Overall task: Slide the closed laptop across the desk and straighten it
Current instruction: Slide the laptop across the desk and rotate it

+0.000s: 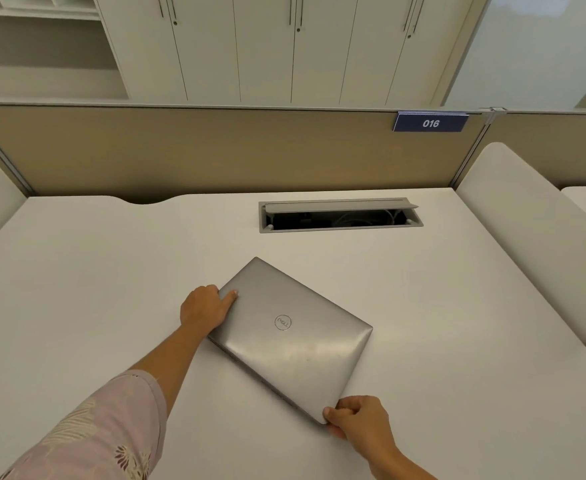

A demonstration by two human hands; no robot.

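The right hand (357, 415) sits nearest the camera, low and right of centre, pinching the closest corner of the closed laptop (293, 339): the thumb lies on the lid and the curled fingers tuck under or against the edge, so the corner is held between them. To the left, the forearm with its pale floral sleeve (104, 434) runs up from the bottom-left corner to the left hand (206, 308), which is pressed against the laptop's left-hand edge, one finger laid flat on the lid and the rest folded down along the side; whether those folded fingers reach beneath the machine cannot be told. The laptop is a silver one with a round logo in the middle of its lid, lying shut and flat on the white worktop (94, 271) around the middle, turned at a clear angle so that one corner points away toward the back and another points at the person. Light reflects in a soft patch on the near part of the lid. Farther back, set into the worktop and well apart from the laptop, is a grey cable hatch (340, 216) with its flap raised and cables dimly visible in the dark opening. Behind it stands a tan divider panel (198, 150) carrying a blue tag (430, 123) marked 016 near its top right. Beyond the panel rise pale cabinet doors (267, 46) with slim vertical handles.
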